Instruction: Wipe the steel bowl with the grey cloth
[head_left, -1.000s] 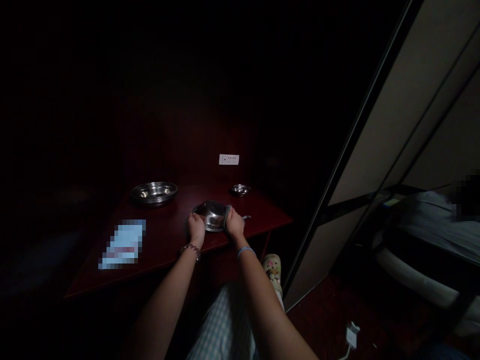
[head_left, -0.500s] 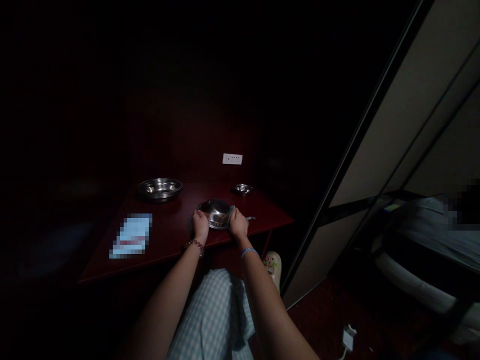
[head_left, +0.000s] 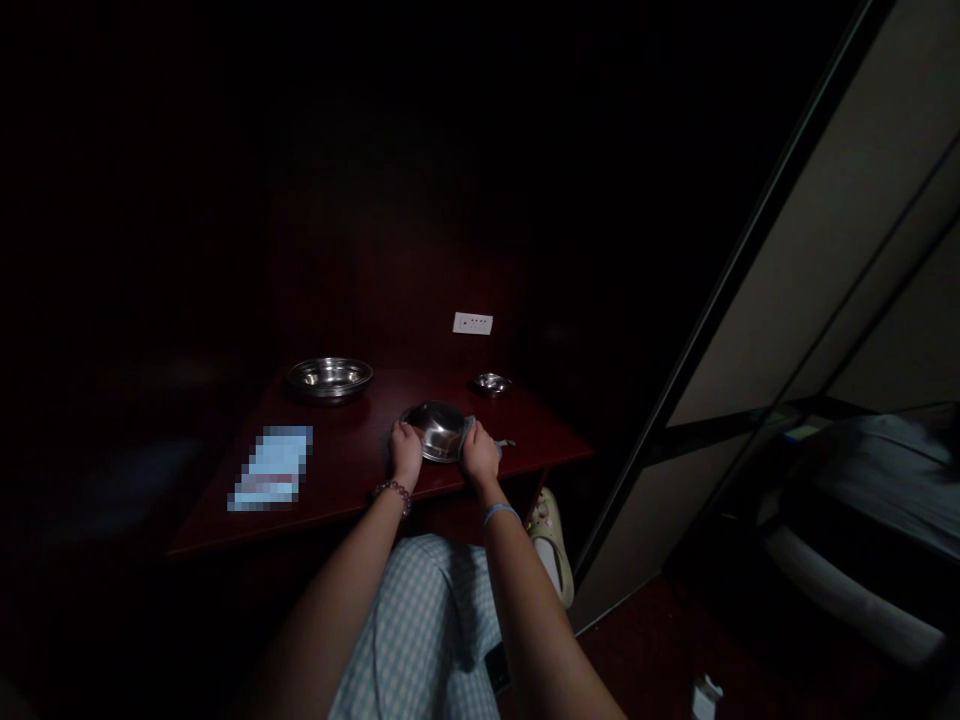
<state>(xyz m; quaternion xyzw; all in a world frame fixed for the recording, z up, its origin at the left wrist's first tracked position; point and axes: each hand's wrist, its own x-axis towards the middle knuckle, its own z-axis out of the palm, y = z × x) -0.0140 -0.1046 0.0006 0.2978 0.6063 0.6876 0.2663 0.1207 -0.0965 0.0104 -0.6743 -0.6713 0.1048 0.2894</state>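
Note:
A steel bowl point(head_left: 437, 428) is tipped toward me near the front edge of a dark red table point(head_left: 352, 470). My left hand point(head_left: 406, 453) grips the bowl's left rim. My right hand point(head_left: 478, 456) is closed on a grey cloth point(head_left: 466, 427) pressed against the bowl's right side. A beaded bracelet is on my left wrist, a light blue band on my right.
A wide steel dish point(head_left: 329, 377) sits at the table's back left, a small steel dish point(head_left: 491, 383) at the back right. A pale blue packet point(head_left: 271, 467) lies left of my hands. A white socket plate point(head_left: 472, 323) is on the wall. A sliding door panel point(head_left: 795, 260) stands at right.
The view has shifted slightly, and both hands stay on the bowl with the cloth. My legs have drawn in under the table edge.

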